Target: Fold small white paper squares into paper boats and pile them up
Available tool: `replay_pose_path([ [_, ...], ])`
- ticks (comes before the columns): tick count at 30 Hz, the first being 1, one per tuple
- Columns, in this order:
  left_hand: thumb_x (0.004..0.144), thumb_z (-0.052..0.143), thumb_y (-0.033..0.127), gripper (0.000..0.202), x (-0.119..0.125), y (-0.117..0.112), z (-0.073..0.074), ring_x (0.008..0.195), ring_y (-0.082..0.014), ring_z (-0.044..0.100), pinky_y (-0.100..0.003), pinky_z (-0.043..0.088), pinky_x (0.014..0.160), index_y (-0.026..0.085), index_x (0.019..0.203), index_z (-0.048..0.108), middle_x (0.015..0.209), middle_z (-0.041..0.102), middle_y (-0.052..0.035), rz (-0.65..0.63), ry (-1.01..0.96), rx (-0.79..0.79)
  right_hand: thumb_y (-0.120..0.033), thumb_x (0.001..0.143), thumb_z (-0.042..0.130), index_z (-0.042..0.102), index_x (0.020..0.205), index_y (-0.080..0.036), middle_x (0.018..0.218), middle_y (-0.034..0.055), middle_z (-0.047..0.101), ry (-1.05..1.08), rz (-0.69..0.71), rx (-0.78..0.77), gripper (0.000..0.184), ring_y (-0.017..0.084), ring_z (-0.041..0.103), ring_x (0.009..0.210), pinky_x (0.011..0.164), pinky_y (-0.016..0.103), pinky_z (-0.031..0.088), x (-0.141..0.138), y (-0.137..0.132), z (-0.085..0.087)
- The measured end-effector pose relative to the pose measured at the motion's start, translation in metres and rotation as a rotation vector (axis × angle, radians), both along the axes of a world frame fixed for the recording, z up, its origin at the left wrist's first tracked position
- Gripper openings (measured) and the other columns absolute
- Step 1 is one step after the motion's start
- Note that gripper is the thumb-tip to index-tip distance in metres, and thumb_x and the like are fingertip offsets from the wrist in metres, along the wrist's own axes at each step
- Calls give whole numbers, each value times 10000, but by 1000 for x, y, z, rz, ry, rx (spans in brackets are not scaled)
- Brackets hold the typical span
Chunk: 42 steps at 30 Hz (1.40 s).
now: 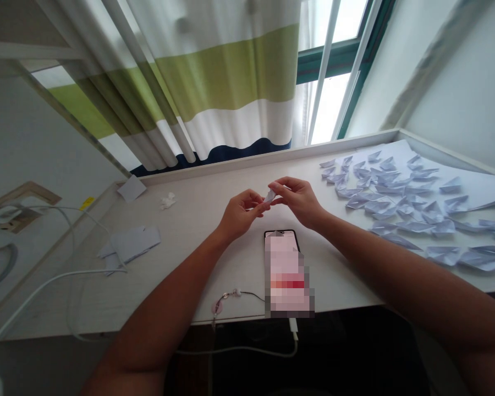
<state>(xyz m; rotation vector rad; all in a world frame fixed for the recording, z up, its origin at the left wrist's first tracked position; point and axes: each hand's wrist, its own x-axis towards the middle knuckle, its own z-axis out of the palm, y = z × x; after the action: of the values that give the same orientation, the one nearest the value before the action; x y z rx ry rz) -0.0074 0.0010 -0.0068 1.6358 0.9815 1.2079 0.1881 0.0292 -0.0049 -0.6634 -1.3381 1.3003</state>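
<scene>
Bare forearms (396, 269) reach out from below the camera and across a pale wooden desk (198, 275). Above the desk, a small folded piece of white paper (269, 196) is pinched between the left hand (239, 215) and the right hand (297, 201). Fingertips and thumbs of both hands close on it, while the remaining fingers curl loosely inward. Just below the hands lies a smartphone (281, 242) with a pixelated screen, its white charging cable (239, 350) running off the desk's front edge. A small pink charm on a cord (218, 305) rests near that edge. To the right, dozens of folded paper boats (400, 203) are scattered across and beside a large white sheet (470, 181). To the left lie a crumpled tissue (168, 201), a square paper scrap (131, 188), folded paper strips (132, 245) and a white cable (58, 278). Beyond the desk hang a green, white and navy striped curtain (226, 82) and a green-framed window (334, 58)
</scene>
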Motion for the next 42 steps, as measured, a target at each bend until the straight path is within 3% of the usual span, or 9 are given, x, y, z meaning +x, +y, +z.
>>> replay_pose_path([
  [7,902,860,476,372,2,-4,0,881,-212,812,-312,699,695,191,862,624,871,779,-42,134,6,102,-663,823,912,707,880,-219,905,29,779,15,24,31,492,193,767,853,815,406,707,-2,2,-5],
  [12,915,850,481,378,1,-5,1,912,-222,824,-313,707,699,196,864,606,937,795,-54,168,11,158,-693,865,857,672,921,-228,911,27,779,-67,-5,104,504,195,765,860,768,367,669,0,8,-12],
  [17,928,846,458,326,-4,-1,0,791,-186,810,-298,689,704,208,931,636,851,780,-18,213,43,230,-606,928,829,715,1223,-257,883,-7,752,-169,17,198,471,189,748,814,765,381,655,4,5,-8],
  [24,917,846,430,277,-2,-3,1,815,-182,804,-296,681,708,212,953,679,885,788,-18,209,47,249,-587,811,943,749,959,-220,928,54,794,-201,10,197,441,237,779,897,863,445,662,4,0,-3],
  [31,868,889,375,359,-2,-2,3,807,-180,792,-313,666,746,199,1142,738,890,820,-38,119,1,133,-533,777,970,733,979,-230,913,27,778,-94,24,193,435,220,787,854,830,418,669,1,3,-8],
  [35,854,910,446,329,-2,-2,6,775,-202,787,-341,656,747,160,966,790,815,811,-68,64,1,57,-519,755,984,723,963,-227,875,15,764,-123,6,204,443,205,768,794,779,397,658,0,-1,-3],
  [38,865,904,454,312,1,-4,8,761,-204,778,-361,658,769,166,920,798,817,809,-70,119,-4,111,-518,743,991,695,926,-226,866,14,759,-116,5,196,455,202,764,777,754,389,654,-1,-1,0],
  [42,917,854,418,232,4,-6,5,797,-205,779,-361,655,801,193,912,801,859,817,-60,193,80,197,-526,746,995,674,1055,-228,842,18,786,-114,40,109,536,219,790,801,778,396,658,-1,2,-6],
])
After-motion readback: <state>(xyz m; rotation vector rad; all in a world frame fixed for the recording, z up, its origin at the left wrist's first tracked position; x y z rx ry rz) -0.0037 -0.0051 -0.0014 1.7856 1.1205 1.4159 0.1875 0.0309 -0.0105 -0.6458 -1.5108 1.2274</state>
